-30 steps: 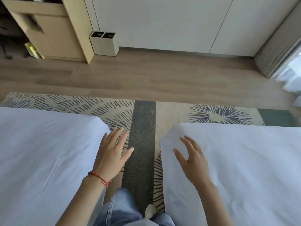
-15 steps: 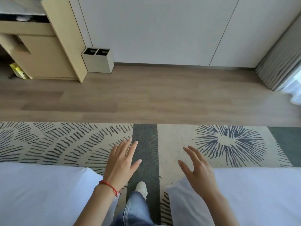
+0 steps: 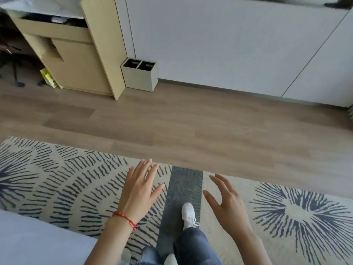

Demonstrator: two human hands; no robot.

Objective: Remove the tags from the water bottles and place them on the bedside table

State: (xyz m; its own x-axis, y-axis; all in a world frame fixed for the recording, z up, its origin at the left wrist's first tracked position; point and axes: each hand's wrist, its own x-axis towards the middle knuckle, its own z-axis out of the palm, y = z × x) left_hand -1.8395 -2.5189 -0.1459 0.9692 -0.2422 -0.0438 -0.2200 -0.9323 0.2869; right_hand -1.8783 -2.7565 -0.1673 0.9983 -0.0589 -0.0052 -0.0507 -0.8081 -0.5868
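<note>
A: Bright, even daylight fills the room; the white wall [image 3: 219, 44] is evenly lit with no glare, and the wooden floor [image 3: 172, 119] shows only a faint sheen.

B: Shadows?

A: Soft ones. The recess under the desk [image 3: 63, 60] at the top left corner is dark, and the 2-slot bin [image 3: 140, 74] casts almost none.

B: Sharpness?

A: The rug [image 3: 66, 180] pattern is fairly crisp at centre. The top edge smears with motion blur, the desk's top especially. Both hands look slightly soft.

B: Distortion?

A: Wide-angle bending: the wall's seams lean outward and the rug's far edge slants.
</note>
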